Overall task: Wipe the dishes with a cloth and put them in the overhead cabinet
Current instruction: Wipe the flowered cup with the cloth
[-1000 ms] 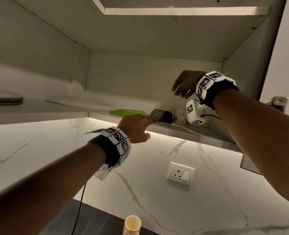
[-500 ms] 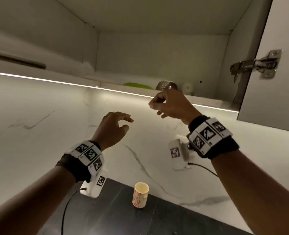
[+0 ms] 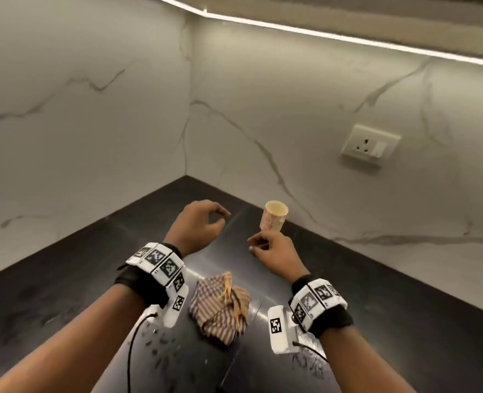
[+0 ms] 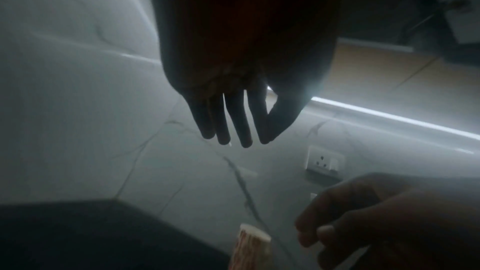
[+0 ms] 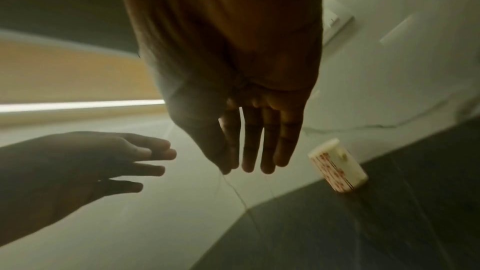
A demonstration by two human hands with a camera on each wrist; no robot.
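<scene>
Cup [image 3: 274, 219]: upright near countertop's [image 3: 64, 293] back corner, just beyond right hand [image 3: 274, 255]. Cloth [image 3: 220, 307]: crumpled between wrists. Left hand [image 3: 196, 226], right hand: relaxed, empty.

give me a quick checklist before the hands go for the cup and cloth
1. Left hand free: ok, holds nothing.
2. Right hand free: ok, holds nothing.
3. Cup upright on the counter: ok.
4. Cup within reach: ok, just beyond the right hand.
5. Cloth at hand: ok, crumpled between the wrists.
6. Cup dry inside: cannot tell.
</scene>
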